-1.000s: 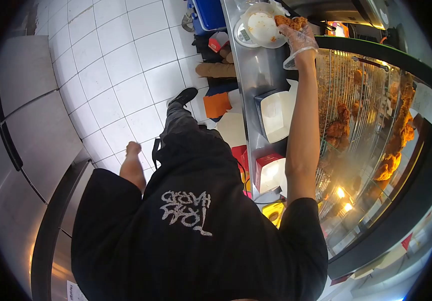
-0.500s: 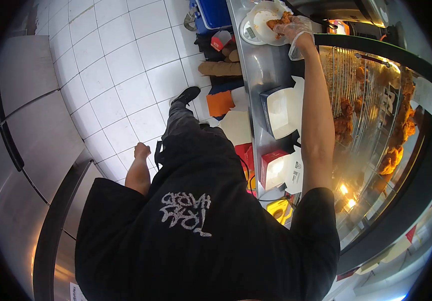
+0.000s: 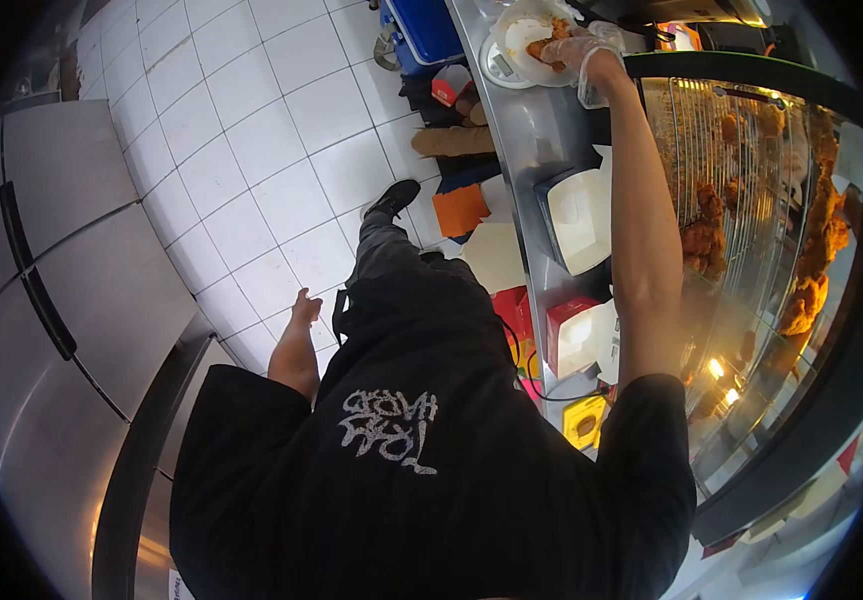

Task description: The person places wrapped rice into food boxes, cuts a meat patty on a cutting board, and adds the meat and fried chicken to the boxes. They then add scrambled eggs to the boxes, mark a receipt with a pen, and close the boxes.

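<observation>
My right hand, in a clear plastic glove, reaches to the far end of the steel counter. Its fingers are closed on a piece of fried chicken in a white bowl. Under the bowl is a white digital scale. The glove partly hides the chicken. My left hand hangs low at my side above the tiled floor, holding nothing, with its fingers partly apart.
A heated glass cabinet with fried chicken on wire racks stands along the right. Open cardboard boxes sit on the counter. A blue crate is beside the counter. Steel cabinet doors line the left.
My right hand has lowered the chicken slightly within the bowl. My left hand's fingers have loosened from a more curled shape. The whole view has shifted a little.
</observation>
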Action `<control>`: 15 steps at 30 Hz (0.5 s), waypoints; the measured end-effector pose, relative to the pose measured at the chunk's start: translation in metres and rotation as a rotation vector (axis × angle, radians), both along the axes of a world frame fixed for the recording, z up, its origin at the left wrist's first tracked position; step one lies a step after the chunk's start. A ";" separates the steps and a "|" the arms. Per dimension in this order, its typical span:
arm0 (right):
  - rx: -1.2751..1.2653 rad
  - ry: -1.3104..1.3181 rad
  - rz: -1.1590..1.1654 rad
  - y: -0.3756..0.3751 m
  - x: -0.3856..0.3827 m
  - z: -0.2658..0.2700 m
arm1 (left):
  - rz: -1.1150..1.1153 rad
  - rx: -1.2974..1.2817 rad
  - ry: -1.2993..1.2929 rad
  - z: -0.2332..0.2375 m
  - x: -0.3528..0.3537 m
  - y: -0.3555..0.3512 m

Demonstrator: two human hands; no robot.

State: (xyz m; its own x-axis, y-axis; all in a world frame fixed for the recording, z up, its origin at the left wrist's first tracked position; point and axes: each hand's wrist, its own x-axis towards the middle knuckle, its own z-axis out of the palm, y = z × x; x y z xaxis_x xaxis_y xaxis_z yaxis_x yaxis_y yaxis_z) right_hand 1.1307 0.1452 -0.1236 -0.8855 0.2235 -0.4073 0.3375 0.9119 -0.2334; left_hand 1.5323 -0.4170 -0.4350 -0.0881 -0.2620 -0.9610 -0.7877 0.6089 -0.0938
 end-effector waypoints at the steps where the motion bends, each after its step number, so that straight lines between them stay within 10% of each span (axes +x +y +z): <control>1: 0.010 -0.114 0.094 -0.003 -0.002 0.011 | -0.006 -0.002 0.004 0.002 -0.002 0.002; 15: 0.080 0.189 0.092 0.045 0.004 -0.005 | 0.127 0.285 -0.227 0.015 -0.015 0.025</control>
